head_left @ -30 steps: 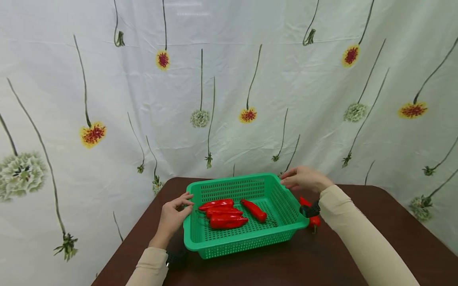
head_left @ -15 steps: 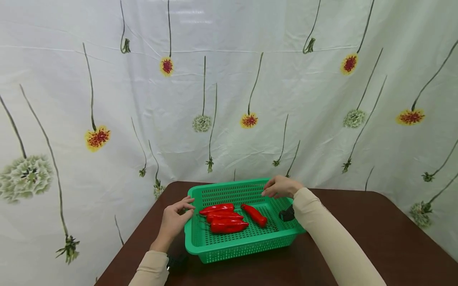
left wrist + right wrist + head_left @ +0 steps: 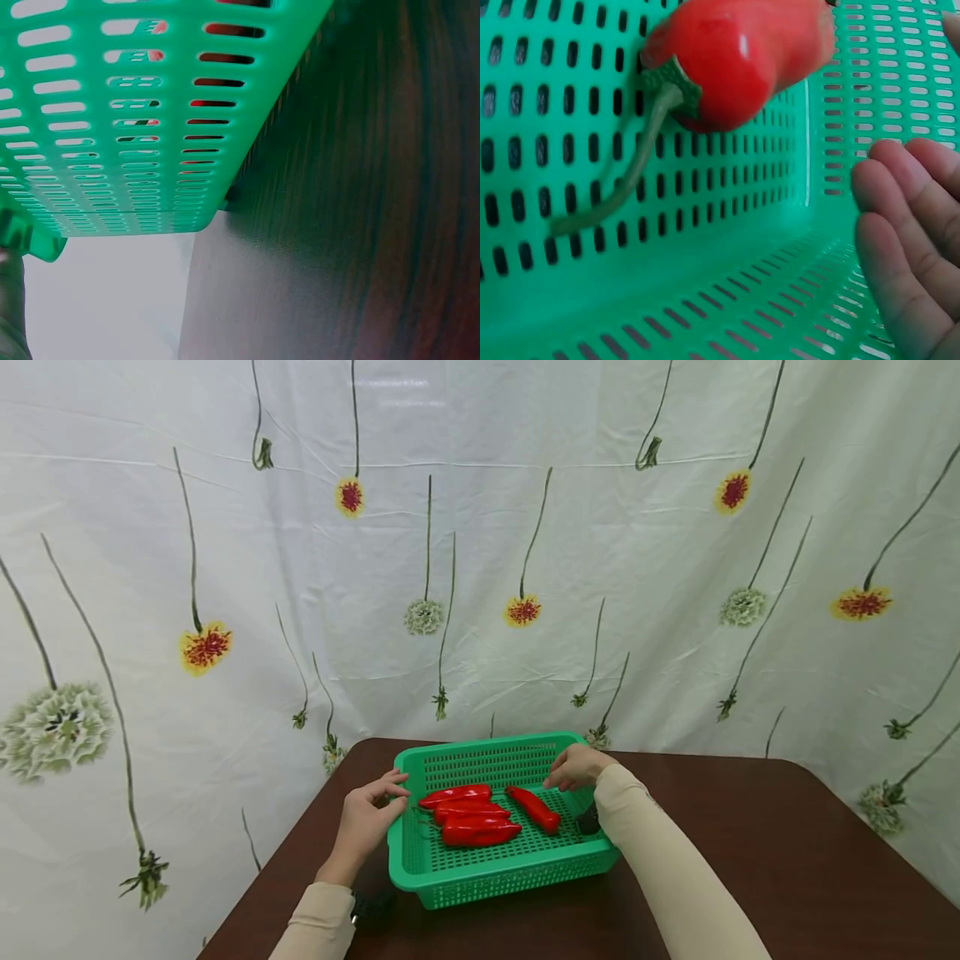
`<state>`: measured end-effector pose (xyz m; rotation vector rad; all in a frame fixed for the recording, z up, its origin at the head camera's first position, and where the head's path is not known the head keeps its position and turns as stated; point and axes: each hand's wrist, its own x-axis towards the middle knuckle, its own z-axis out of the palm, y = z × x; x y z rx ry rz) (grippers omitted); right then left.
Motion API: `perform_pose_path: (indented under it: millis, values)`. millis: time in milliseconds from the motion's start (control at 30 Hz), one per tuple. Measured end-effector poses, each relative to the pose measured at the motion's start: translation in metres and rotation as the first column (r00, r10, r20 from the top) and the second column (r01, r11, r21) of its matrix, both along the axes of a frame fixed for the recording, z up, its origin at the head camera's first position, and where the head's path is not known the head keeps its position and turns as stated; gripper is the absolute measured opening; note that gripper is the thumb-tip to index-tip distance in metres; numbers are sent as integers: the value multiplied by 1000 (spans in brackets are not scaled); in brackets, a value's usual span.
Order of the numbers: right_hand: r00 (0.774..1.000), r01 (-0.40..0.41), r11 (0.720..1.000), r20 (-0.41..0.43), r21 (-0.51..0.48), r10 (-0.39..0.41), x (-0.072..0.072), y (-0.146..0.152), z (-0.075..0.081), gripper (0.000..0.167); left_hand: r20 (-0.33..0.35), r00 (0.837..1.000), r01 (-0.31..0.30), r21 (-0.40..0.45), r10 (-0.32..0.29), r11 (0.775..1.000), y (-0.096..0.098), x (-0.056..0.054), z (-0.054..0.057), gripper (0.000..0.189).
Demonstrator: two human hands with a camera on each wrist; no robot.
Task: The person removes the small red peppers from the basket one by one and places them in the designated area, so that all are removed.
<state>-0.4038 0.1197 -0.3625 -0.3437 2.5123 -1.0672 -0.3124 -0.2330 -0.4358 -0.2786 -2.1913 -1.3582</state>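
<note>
A green slotted basket (image 3: 517,877) stands on the table with red peppers in it. Three peppers (image 3: 471,810) lie side by side in its left half, and a single red pepper (image 3: 534,810) lies slantwise near the middle. My left hand (image 3: 363,818) is at the left rim, fingertips over it, with a gap between thumb and fingers. Over the right part of the basket my right hand (image 3: 579,768) reaches in, fingers loosely bent and holding nothing. In the right wrist view its fingers (image 3: 922,225) are apart from a red pepper (image 3: 727,60) with a green stem.
The dark brown table (image 3: 757,843) extends to the right of the basket. Behind it hangs a white cloth (image 3: 480,643) printed with flowers. Close to the left wrist is the basket's outer wall (image 3: 150,180).
My right hand has moved from the right rim leftward and down into the basket. The red pepper seen on the table at right is now behind my right arm. The left hand stays put.
</note>
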Motion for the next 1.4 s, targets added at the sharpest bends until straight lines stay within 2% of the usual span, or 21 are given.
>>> perform_pose_path:
  millis: [233, 433, 633, 767, 900, 1000, 1067, 1400]
  values:
    - [999, -26, 999, 43, 43, 24, 4, -5, -11, 34, 3, 1000, 19, 19, -19, 1000, 1, 2, -2, 12]
    - [999, -39, 997, 8, 72, 39, 5, -10, -14, 37, 6, 1000, 12, 19, -12, 1000, 0, 2, -1, 12]
    - [999, -48, 994, 6, 95, 47, 4, -14, -15, 42, 11, 1000, 11, 8, -11, 1000, -1, 2, 1, 12]
    - [999, -49, 992, 3, 118, 49, 4, -16, -16, 34, 2, 1000, 8, 9, -8, 1000, -2, 2, 3, 12]
    - [997, -68, 979, -12, 193, 71, 3, -16, -17, 25, 1, 1000, 9, 14, -9, 1000, -1, 1, 5, 12]
    - [997, -77, 972, -4, 222, 80, 2, -16, -19, 26, -1, 1000, 15, 15, -15, 1000, -1, 0, 3, 12]
    - [997, -75, 974, 8, 213, 75, 2, -16, -21, 30, 3, 1000, 16, 15, -16, 1000, -1, 0, 2, 12]
    - [997, -70, 975, 5, 210, 71, 4, -14, -23, 32, 19, 1000, 7, 9, -7, 1000, 0, 1, 1, 12]
